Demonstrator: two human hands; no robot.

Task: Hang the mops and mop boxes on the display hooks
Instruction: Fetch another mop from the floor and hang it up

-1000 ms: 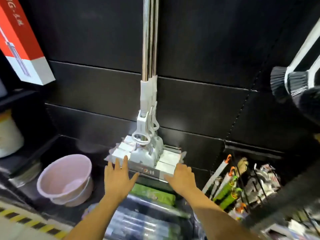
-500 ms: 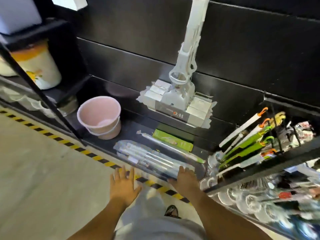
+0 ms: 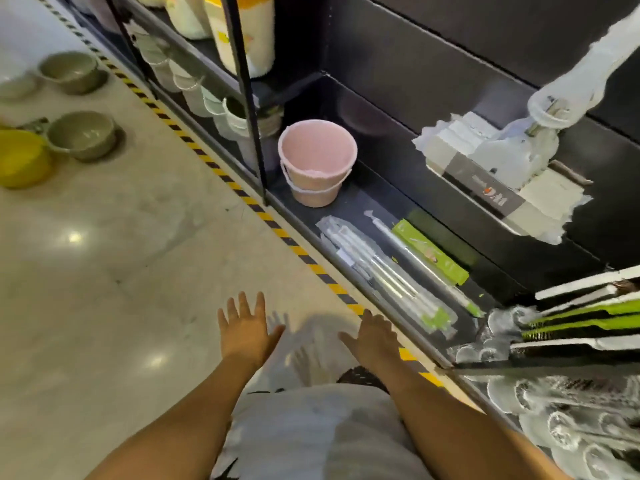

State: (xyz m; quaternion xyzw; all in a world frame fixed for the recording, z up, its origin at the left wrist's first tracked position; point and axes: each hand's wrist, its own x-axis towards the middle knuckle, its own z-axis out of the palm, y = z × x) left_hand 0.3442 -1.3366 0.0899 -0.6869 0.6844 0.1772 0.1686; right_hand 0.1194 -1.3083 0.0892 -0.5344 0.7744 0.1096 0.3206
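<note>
Counting from the left, we find one yellow basin [image 3: 20, 157], cut by the frame edge, and two grey-green bowls [image 3: 81, 135] on the floor, then two nested pink buckets [image 3: 317, 157] on the bottom shelf [image 3: 374, 195]. Our left hand [image 3: 246, 327] and right hand [image 3: 374, 336] hover apart, fingers spread, holding nothing. One bagged mop [image 3: 384, 268], its contents unclear, lies on that shelf beside one green box [image 3: 429, 252]. One wrapped mop head [image 3: 502, 168] hangs rightmost, its handle cut off.
</note>
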